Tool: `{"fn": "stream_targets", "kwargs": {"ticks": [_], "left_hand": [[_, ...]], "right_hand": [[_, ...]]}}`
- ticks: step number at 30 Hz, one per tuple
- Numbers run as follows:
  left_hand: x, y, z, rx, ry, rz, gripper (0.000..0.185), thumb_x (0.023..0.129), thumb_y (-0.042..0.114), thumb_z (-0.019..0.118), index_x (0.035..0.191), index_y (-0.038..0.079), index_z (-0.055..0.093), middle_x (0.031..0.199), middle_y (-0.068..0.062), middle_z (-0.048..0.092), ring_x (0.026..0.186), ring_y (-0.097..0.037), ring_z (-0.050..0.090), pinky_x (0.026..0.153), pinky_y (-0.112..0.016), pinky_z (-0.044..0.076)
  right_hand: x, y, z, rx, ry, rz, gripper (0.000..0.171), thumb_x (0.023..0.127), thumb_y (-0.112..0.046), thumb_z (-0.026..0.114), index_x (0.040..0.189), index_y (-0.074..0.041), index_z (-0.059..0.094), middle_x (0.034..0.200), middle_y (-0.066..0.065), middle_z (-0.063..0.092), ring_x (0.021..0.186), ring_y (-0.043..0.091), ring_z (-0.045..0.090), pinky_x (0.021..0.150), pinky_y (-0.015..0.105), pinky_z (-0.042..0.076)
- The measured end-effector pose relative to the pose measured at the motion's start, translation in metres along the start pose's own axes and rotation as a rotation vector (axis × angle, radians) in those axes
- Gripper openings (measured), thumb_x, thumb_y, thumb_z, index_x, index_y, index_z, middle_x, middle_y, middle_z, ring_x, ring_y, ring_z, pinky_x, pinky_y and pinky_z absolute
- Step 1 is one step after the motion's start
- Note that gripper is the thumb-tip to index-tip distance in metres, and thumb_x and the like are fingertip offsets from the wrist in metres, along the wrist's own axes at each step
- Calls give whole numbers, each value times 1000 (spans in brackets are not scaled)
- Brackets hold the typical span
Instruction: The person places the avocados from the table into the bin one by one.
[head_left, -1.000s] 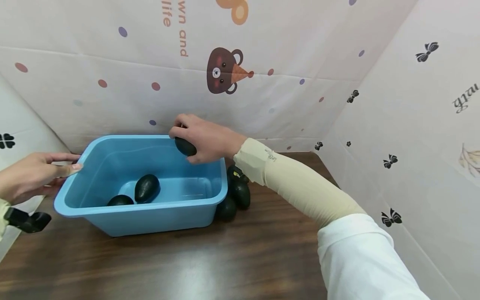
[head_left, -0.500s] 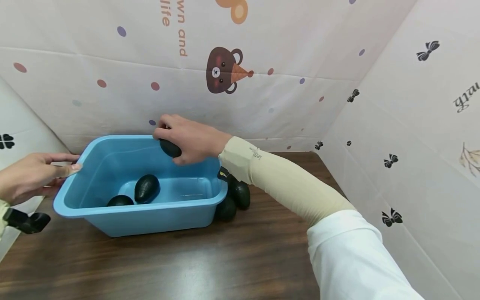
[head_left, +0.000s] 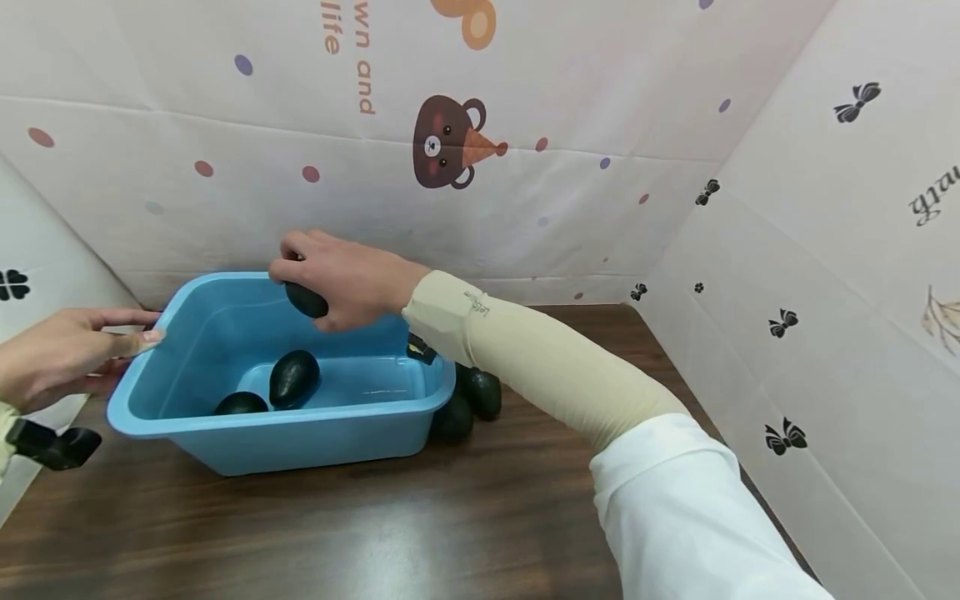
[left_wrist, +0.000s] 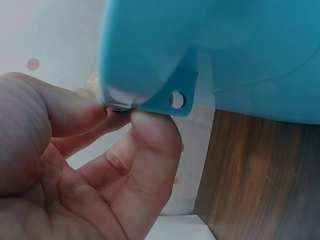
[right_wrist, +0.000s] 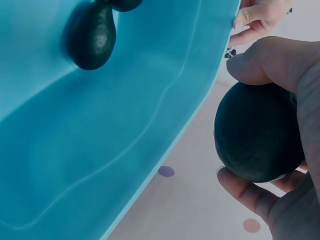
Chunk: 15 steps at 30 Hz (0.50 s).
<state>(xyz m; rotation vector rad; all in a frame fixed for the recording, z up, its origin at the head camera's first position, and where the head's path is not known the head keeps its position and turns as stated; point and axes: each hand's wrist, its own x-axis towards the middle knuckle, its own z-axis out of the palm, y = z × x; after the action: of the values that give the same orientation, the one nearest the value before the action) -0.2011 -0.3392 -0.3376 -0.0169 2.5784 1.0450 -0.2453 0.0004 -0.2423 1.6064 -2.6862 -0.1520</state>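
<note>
Avocado (right_wrist: 257, 132), held in the curled grip of the right hand (head_left: 341, 279), hung near the far rim of the blue tub (head_left: 315, 433), while the left hand (head_left: 63, 350) pinched the left end. Good handling seemed to want a secure yet gentle hold, a steady tub, and any release low, clear of the two avocados (head_left: 295, 377) inside.

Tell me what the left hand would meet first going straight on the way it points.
The blue bin, almost surely: the left hand pinches its rim, so that end wall should come first. Exactly where the lower fingers would hit is unclear.
</note>
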Motion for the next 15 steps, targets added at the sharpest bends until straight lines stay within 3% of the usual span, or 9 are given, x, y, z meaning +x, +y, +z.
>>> {"fn": "stream_targets", "kwargs": {"ticks": [6, 15], "left_hand": [[0, -1, 0, -8, -15, 2, 76, 113, 36, 43, 157, -18, 12, 118, -42, 61, 81, -25, 68, 77, -52, 66], [0, -2, -1, 0, -23, -6, 80, 111, 40, 43, 158, -16, 9, 126, -47, 55, 82, -25, 69, 79, -54, 66]], "right_hand": [[12, -7, 0, -4, -22, -2, 52, 97, -40, 70, 142, -24, 50, 139, 0, 48, 126, 13, 44, 100, 19, 44], [28, -15, 0, -23, -39, -9, 50, 98, -43, 68, 141, -25, 50, 136, -1, 48, 124, 12, 43, 97, 19, 43]]}}
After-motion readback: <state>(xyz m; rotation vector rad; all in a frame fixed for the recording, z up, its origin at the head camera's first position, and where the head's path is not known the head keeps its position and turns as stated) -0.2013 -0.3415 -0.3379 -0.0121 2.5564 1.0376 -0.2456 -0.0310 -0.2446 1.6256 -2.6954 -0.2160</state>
